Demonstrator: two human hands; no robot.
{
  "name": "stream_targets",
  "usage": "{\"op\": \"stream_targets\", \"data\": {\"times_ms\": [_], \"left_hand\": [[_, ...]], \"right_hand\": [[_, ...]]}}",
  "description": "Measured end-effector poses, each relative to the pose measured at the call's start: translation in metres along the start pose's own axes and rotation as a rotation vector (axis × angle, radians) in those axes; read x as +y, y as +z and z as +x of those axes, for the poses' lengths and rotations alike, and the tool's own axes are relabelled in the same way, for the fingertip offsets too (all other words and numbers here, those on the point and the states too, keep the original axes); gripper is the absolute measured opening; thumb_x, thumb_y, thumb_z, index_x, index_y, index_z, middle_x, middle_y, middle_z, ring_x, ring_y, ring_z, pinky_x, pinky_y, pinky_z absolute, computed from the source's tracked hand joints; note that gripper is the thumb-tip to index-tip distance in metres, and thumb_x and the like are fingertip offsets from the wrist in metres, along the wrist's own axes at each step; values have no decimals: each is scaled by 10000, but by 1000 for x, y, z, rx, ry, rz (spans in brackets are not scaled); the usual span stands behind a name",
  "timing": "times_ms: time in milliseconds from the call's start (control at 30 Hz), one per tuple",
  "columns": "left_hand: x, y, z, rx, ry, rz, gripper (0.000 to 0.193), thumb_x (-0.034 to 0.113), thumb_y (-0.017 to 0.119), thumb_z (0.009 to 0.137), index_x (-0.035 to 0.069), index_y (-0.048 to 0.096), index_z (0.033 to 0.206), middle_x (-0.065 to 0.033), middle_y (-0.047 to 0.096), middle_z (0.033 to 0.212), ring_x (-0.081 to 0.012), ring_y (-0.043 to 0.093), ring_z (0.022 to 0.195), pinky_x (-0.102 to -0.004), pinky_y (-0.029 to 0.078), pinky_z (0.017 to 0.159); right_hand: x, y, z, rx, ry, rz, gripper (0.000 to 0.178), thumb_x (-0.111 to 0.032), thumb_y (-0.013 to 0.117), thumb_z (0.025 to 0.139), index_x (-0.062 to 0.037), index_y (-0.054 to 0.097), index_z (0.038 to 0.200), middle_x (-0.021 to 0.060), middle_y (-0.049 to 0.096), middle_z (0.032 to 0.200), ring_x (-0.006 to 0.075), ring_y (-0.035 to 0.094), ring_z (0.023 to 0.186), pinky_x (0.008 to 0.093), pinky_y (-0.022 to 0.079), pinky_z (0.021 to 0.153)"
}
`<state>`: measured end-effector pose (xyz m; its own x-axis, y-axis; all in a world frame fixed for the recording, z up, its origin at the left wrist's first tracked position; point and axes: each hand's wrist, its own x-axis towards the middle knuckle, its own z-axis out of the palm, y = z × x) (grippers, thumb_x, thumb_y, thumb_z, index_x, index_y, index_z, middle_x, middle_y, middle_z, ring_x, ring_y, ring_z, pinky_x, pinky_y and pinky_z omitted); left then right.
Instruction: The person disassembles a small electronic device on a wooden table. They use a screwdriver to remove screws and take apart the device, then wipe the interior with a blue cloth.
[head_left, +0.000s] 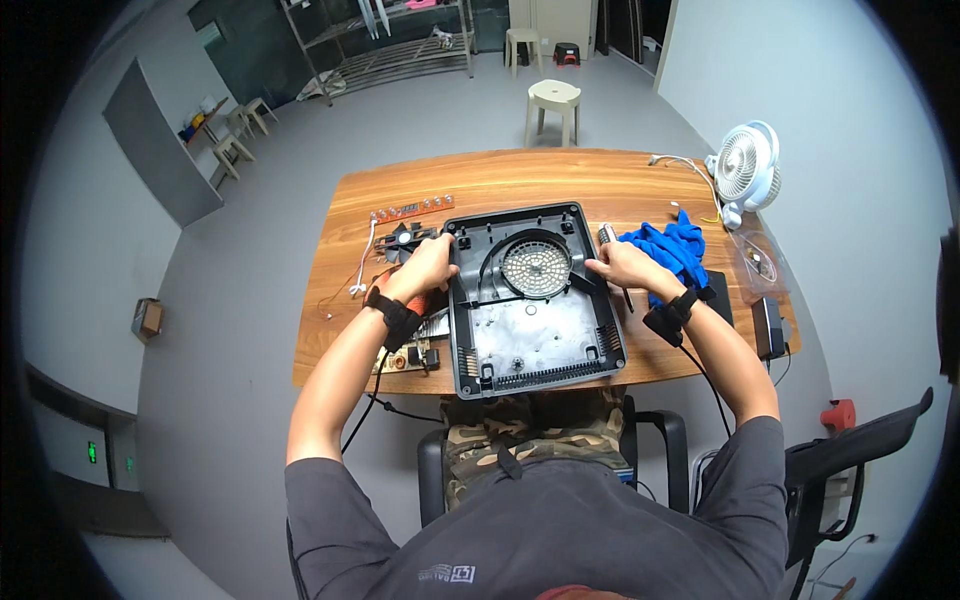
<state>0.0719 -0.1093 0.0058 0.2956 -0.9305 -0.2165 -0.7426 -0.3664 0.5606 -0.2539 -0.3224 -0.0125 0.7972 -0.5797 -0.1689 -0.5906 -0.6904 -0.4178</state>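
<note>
A black plastic appliance housing [530, 345], like the bottom shell of an induction cooker, lies open side up across the table's near edge. It has a round vent grille and a slotted front edge. My left hand [428, 266] grips its left wall, thumb over the rim. My right hand [628, 268] holds the right wall the same way. Beside my left hand are a small black fan [403, 238] and a reddish coil, partly hidden by my wrist. A circuit board [408, 357] sits below that wrist. Close to my right hand lies a screwdriver [606, 234], partly covered.
An orange button board [412, 209] with wires lies at the back left of the wooden table [500, 180]. On the right are a crumpled blue cloth [672, 248], a white desk fan [745, 165], a clear bag [757, 262] and a black box [768, 328]. Cables hang from both wristbands.
</note>
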Motion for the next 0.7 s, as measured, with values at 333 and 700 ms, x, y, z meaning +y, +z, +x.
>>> {"op": "stream_targets", "data": {"times_ms": [333, 700], "left_hand": [[-5, 2, 2, -44, 13, -154, 581, 26, 692, 930, -119, 389, 1404, -202, 731, 842, -242, 743, 655, -340, 611, 584], [-28, -15, -30, -223, 243, 138, 278, 108, 670, 770, 18, 696, 1033, -151, 716, 1006, -314, 687, 966, -411, 549, 844]], "right_hand": [[5, -9, 10, 44, 25, 80, 335, -234, 553, 900, 90, 625, 859, 310, 640, 739, 425, 699, 751, 490, 544, 707], [-8, -30, -3, 170, -56, 64, 282, -195, 563, 889, 78, 632, 900, 321, 663, 799, 463, 686, 798, 501, 532, 736]]}}
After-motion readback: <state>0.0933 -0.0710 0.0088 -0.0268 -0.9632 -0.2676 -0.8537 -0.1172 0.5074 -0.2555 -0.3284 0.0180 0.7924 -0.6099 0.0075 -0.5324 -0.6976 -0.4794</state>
